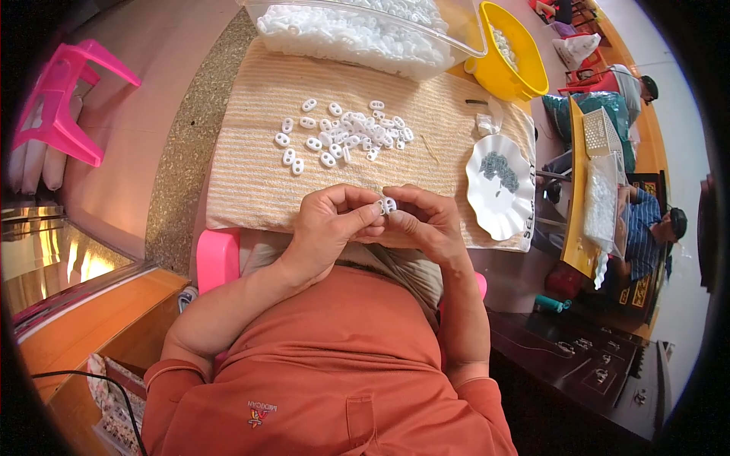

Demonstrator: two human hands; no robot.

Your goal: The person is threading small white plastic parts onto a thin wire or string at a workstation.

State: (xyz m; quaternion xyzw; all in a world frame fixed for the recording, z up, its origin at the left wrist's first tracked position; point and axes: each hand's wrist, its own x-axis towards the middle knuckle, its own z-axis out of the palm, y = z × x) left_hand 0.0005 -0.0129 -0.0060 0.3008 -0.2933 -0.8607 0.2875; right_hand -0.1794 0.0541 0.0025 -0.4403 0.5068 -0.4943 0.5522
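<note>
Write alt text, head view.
Left hand and right hand pinch a small white piece at the edge of a striped towel; beyond lie loose white pieces and a clear tub of white parts. At right are a scalloped plate and yellow basin.

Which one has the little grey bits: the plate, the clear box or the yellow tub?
The white wavy-edged plate on the striped towel, to the right of the right hand. The clear plastic box and yellow tub hold whitish pieces instead.
</note>
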